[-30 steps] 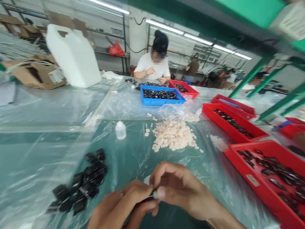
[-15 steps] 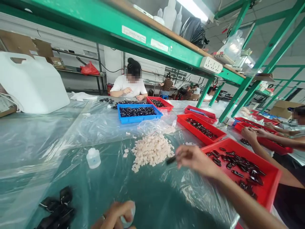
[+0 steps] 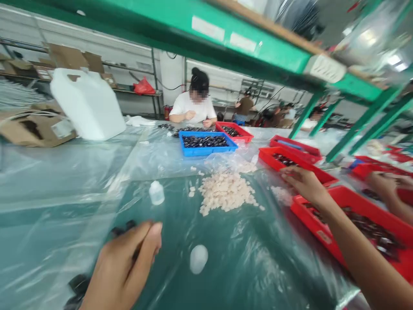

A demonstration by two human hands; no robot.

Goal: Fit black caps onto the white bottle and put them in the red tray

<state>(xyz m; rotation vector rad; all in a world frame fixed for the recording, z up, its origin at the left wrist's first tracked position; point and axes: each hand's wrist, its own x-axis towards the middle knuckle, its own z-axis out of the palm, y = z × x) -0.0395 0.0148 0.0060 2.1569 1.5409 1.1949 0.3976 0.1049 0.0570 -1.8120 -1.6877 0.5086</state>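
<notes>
Black parts under the left hand, red tray under the right

Black parts (image 3: 127, 227), small, glossy and blocky, lie in a loose heap on the desk (image 3: 64, 181), which is covered in wrinkled clear plastic sheet over green. The left hand (image 3: 124, 267) hovers over them with fingers loosely curled; whether it grips one I cannot tell. The right hand (image 3: 305, 184) reaches out, well apart from the left, fingers open over the rim of a shallow red tray (image 3: 342, 196) holding more dark pieces. Between the hands lie a white rounded cap (image 3: 198, 258), a small translucent bottle (image 3: 156, 193) standing upright, and a mound of pale, chunky bits (image 3: 226, 193). A blue tray (image 3: 206, 148) sits farther back, near a big white jug (image 3: 87, 105).
</notes>
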